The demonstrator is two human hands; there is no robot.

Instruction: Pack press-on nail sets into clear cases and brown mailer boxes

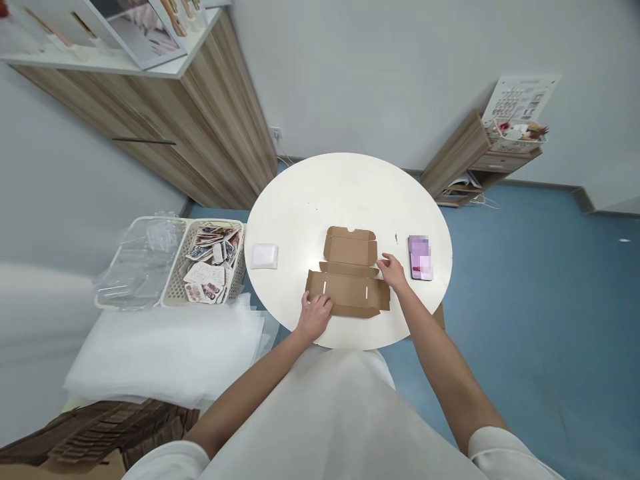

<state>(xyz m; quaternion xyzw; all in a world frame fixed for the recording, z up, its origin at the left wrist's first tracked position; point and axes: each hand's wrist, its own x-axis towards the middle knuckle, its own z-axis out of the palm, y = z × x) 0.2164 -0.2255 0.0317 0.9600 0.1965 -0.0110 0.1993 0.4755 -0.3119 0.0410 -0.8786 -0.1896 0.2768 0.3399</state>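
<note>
An unfolded brown cardboard box [346, 289] lies on the round white table [350, 180], with two short white strips on its lower panel. My left hand [315, 316] rests at the lower left corner of the cardboard, fingers spread over its edge. At the right side, beside the middle fold, my right hand [392, 271] has its thumb and forefinger apart and holds nothing visible. A small white packet [265, 256] lies near the table's left edge. On the right of the table is a phone [420, 257] with a purple screen.
Left of the table stand a basket of cards [240, 267] and a basket of clear plastic [131, 267]. White sheets [170, 347] are stacked below them, above folded brown cardboard [110, 433]. A wooden cabinet [220, 113] and a small shelf [460, 153] stand behind.
</note>
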